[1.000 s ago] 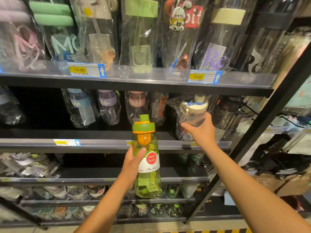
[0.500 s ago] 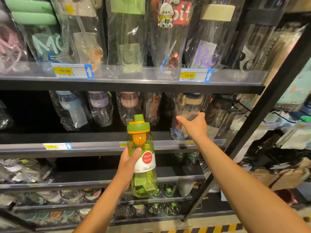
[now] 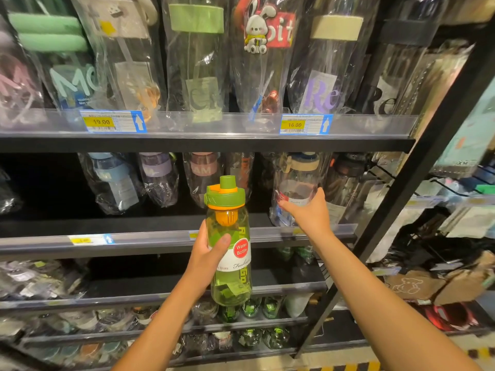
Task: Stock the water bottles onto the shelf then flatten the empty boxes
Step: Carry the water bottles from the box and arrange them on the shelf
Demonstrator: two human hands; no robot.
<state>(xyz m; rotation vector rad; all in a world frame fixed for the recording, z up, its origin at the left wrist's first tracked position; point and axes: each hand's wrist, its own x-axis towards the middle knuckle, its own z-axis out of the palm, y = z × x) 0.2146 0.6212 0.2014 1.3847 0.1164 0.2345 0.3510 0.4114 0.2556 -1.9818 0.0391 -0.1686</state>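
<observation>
Closest in, the left hand (image 3: 207, 259) has its grip wrapped round the middle of the green water bottle (image 3: 233, 285), with the thumb lying across the front just beside the red "Water Bottle" sticker. The bottle is upright in the air in front of the shelves, not on any of them. Its green and orange lid comes up just above the front lip of the middle shelf (image 3: 134, 239).

A bit further in, the right hand (image 3: 308, 212) reaches over that lip to the plastic-wrapped bottle (image 3: 297, 180) with the cream lid, which stands on the middle shelf. The grip is spread round its lower body, thumb pointing left across the front and fingers curled up its right side.

Below the hands, the lower shelves hold more small green bottles (image 3: 251, 306). Off to the right past the black upright (image 3: 401, 210) there's some brown cardboard (image 3: 412, 285) down low.

Further back on the middle shelf is a row of bagged bottles. Above that, the top shelf (image 3: 214, 141) has tall bagged bottles and yellow price tags reading 19.00 (image 3: 112, 121) and 16.00 (image 3: 305, 124).
</observation>
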